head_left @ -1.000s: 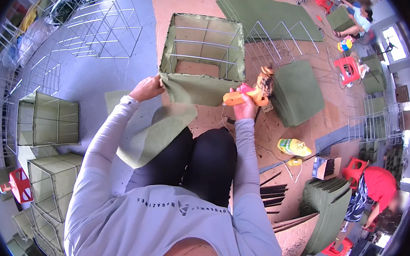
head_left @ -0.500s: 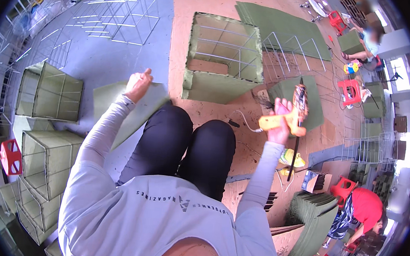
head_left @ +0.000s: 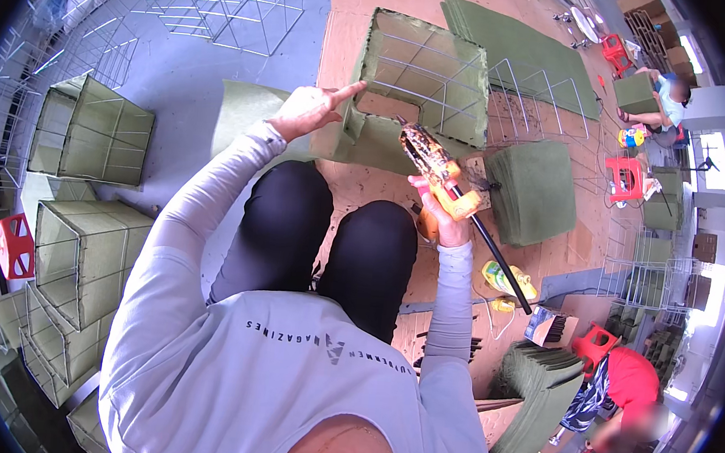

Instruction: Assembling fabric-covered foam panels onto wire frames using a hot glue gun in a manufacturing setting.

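Note:
In front of my knees stands a wire-frame box (head_left: 426, 70), its sides covered with green sheet and its rim dark and rough. My left hand (head_left: 310, 110) is at the box's left edge, index finger stretched out to the rim; whether it touches cannot be told. A pale green sheet (head_left: 247, 124) lies under and beside that hand, against the box's left side. My right hand (head_left: 448, 225) grips a yellow-orange hot glue gun (head_left: 445, 178), its front crusted with dark residue. A long black glue stick (head_left: 500, 263) sticks out of its back. The nozzle points at the box's near edge.
Stacked green sheets (head_left: 535, 193) lie right of the box, bare wire frames (head_left: 530, 95) beyond. Covered boxes (head_left: 92, 252) stand at left. A yellow bottle (head_left: 507, 279) and a carton of black sticks (head_left: 546, 326) are at right. A person in red (head_left: 631, 380) bends nearby.
My left hand has moved right to the box's left edge. The glue gun has swung left, its nozzle now near the box. The pale green sheet has shifted up beside the box.

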The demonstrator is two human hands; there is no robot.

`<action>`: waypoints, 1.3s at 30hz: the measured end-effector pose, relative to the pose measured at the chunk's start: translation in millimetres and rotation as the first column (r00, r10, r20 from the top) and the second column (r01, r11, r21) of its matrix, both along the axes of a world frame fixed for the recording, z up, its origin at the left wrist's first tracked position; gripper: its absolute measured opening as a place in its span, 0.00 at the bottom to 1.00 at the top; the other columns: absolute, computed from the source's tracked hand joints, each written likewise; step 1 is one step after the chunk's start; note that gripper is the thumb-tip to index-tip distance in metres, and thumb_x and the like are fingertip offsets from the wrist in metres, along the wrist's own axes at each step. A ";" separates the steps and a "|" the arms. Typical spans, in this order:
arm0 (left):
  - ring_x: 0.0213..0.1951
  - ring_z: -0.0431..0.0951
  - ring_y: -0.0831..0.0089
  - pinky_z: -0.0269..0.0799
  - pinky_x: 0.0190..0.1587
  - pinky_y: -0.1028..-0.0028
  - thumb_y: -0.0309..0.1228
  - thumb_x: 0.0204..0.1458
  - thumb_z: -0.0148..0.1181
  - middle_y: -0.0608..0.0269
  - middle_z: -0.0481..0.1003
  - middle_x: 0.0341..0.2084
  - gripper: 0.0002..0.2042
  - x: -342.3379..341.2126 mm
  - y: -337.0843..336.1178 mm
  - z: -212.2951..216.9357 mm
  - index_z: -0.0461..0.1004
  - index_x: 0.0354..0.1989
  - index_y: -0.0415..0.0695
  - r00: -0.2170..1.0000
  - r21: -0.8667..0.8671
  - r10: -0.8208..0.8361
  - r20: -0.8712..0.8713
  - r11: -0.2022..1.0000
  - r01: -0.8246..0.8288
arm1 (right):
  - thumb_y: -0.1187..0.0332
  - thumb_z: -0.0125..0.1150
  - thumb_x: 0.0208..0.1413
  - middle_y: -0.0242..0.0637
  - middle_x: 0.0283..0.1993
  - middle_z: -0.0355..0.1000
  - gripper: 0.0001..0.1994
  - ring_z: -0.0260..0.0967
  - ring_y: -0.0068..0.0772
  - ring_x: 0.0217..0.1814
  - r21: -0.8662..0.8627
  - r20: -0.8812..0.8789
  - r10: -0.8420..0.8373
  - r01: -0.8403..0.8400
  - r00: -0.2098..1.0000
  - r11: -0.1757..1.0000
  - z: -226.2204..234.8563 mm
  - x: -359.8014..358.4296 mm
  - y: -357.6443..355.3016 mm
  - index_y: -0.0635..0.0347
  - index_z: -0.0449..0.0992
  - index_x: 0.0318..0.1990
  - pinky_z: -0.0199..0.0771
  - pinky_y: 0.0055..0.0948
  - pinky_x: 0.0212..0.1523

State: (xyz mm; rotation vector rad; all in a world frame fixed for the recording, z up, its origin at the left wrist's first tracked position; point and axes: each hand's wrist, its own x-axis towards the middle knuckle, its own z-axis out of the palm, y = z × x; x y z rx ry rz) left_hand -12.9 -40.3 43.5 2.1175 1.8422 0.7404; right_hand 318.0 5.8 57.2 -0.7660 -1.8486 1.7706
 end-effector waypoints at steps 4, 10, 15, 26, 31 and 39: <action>0.27 0.76 0.60 0.70 0.33 0.64 0.27 0.43 0.60 0.60 0.74 0.23 0.33 -6.5 12.6 -17.1 0.56 0.61 0.54 0.998 -0.016 0.027 0.056 1.000 -0.026 | 0.61 0.55 0.56 0.38 0.49 0.70 0.14 0.65 0.29 0.52 -0.035 -0.013 0.073 -0.074 0.997 0.997 -5.1 -20.1 0.5 0.61 0.71 0.43 0.61 0.27 0.55; 0.26 0.75 0.58 0.70 0.31 0.63 0.28 0.44 0.58 0.56 0.74 0.23 0.36 -7.7 14.4 -30.8 0.50 0.64 0.57 0.988 -0.008 0.000 0.157 1.000 0.001 | 0.59 0.54 0.57 0.36 0.44 0.71 0.14 0.66 0.28 0.48 -0.106 -0.011 0.091 -0.092 0.996 0.990 -12.0 -35.1 1.3 0.60 0.71 0.40 0.63 0.27 0.51; 0.26 0.75 0.57 0.71 0.32 0.63 0.26 0.44 0.58 0.55 0.74 0.22 0.37 -6.2 14.6 -35.4 0.49 0.64 0.58 0.984 -0.022 0.026 0.175 1.000 -0.022 | 0.58 0.55 0.56 0.35 0.41 0.72 0.14 0.67 0.28 0.45 -0.014 0.029 0.100 -0.100 0.995 0.995 -14.4 -43.7 5.7 0.61 0.70 0.39 0.63 0.28 0.49; 0.28 0.76 0.57 0.72 0.33 0.62 0.25 0.43 0.56 0.56 0.75 0.23 0.39 -3.6 12.2 -36.9 0.46 0.65 0.58 0.975 -0.031 0.031 0.222 0.999 -0.024 | 0.58 0.55 0.56 0.38 0.39 0.72 0.15 0.68 0.29 0.45 -0.117 0.004 0.061 -0.060 0.998 0.991 -10.0 -50.6 6.8 0.63 0.70 0.39 0.64 0.28 0.50; 0.28 0.76 0.61 0.72 0.35 0.65 0.23 0.44 0.57 0.62 0.74 0.24 0.38 0.3 10.3 -34.0 0.48 0.64 0.58 0.981 -0.074 0.083 0.177 0.995 -0.070 | 0.59 0.55 0.56 0.38 0.39 0.72 0.15 0.68 0.29 0.44 -0.134 0.014 0.041 -0.038 0.999 0.990 -13.4 -49.2 8.6 0.64 0.70 0.40 0.65 0.27 0.49; 0.27 0.76 0.60 0.73 0.33 0.64 0.23 0.43 0.56 0.59 0.75 0.24 0.39 3.5 10.8 -35.9 0.46 0.65 0.60 0.976 -0.082 0.096 0.195 0.993 -0.081 | 0.59 0.55 0.56 0.36 0.36 0.71 0.15 0.69 0.28 0.43 -0.146 -0.024 0.044 -0.047 0.999 0.988 -5.7 -55.5 10.1 0.64 0.70 0.40 0.65 0.28 0.49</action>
